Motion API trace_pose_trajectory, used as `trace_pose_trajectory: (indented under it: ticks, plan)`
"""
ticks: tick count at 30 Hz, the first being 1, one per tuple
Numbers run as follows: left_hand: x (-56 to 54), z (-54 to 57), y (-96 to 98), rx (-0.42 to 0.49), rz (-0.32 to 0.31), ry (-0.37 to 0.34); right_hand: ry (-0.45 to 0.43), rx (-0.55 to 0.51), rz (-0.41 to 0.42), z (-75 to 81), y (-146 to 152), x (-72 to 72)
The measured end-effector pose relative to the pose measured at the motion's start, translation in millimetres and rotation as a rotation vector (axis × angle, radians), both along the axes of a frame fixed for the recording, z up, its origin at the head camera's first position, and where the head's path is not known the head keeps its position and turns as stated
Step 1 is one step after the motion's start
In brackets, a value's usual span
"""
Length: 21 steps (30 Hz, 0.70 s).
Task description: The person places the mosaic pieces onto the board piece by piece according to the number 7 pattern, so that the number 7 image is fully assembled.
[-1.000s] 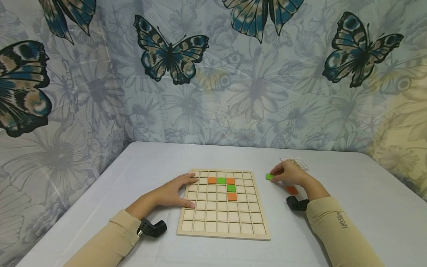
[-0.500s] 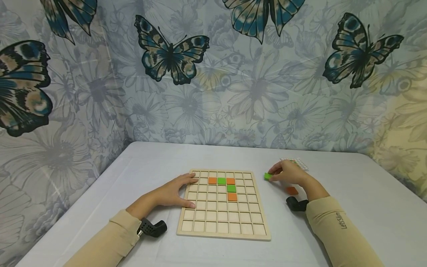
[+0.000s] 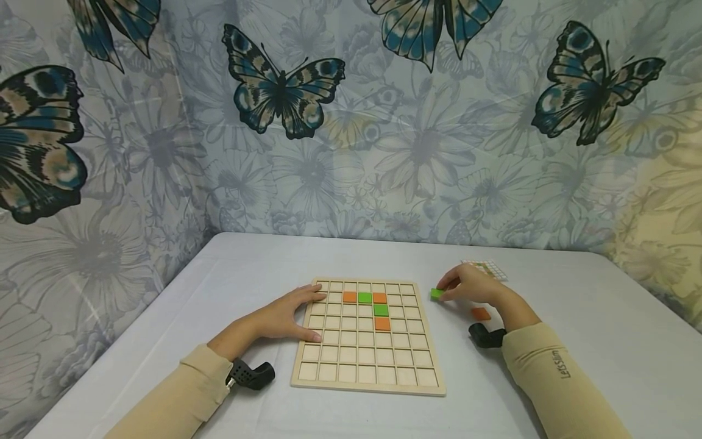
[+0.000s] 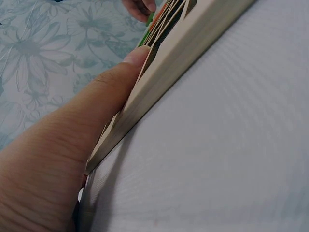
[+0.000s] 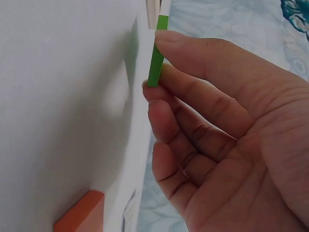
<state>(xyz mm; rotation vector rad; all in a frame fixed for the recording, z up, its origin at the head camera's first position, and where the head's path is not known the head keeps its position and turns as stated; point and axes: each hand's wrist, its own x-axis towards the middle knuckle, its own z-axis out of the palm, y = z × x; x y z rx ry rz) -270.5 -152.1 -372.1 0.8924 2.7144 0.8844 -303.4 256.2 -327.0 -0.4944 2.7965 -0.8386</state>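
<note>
A wooden grid board [image 3: 367, 360] lies on the white table. Three orange tiles [image 3: 349, 297] and two green tiles [image 3: 364, 297] sit in its upper cells. My left hand [image 3: 293, 314] rests flat on the board's left edge, fingers straight; the left wrist view shows its thumb [image 4: 120, 72] against the board's side [image 4: 169, 67]. My right hand [image 3: 468, 285] pinches a green tile [image 3: 436, 294] just right of the board, a little above the table. The right wrist view shows the green tile [image 5: 157, 50] held between thumb and fingers.
A loose orange tile [image 3: 481, 313] lies on the table under my right wrist, also visible as the orange tile [image 5: 82, 212] in the right wrist view. A small gridded card [image 3: 485, 268] lies behind the right hand. Butterfly-patterned cloth walls close in the table at back and left.
My right hand has carried the green tile slightly left, toward the board's right edge. The left hand and board have stayed still.
</note>
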Motion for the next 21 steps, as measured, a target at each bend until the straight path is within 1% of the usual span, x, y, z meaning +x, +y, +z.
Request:
trace_pose_trajectory:
  ticks: [7,12,21]
  plan:
    - [0.3,-0.1,0.3,0.006,-0.004,-0.007,-0.003,0.02,0.046,1.9,-5,0.2]
    - [-0.4,0.2,0.0,0.002,-0.008,0.007,0.01,0.03,0.079,4.6,-9,-0.2]
    - [-0.7,-0.1,0.4,-0.002,-0.006,0.005,0.006,0.039,0.123,13.9,-20,6.4]
